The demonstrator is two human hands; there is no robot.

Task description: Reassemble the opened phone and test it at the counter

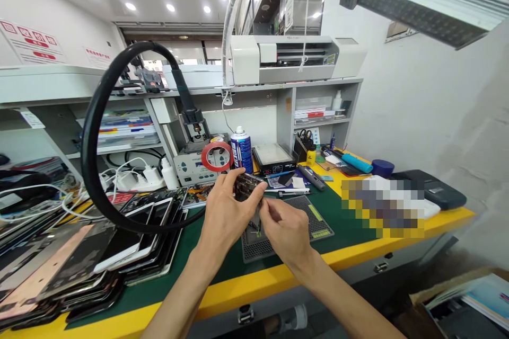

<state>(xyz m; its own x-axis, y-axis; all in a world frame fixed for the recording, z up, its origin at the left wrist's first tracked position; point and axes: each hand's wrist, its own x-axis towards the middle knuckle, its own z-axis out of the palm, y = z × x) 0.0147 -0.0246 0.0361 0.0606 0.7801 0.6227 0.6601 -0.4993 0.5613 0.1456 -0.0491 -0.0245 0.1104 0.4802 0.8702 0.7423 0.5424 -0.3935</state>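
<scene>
At twelve o'clock, above the mat (260, 252) on the desk (222, 296), the fingers of our left hand (226, 206) grip the opened phone (247, 186) by its edges, likely leaving its inside clear, while our right hand (288, 230) pinches closed at its five o'clock, on what we cannot tell.

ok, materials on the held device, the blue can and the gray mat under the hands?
Held device: mixed, likely metal and circuit board by small glints; too small to confirm.
Blue can: probably printed metal, glossy highlights; its smooth white cap looks plastic.
Gray mat: likely rubber or silicone, matte, with a fine grid texture.
</scene>
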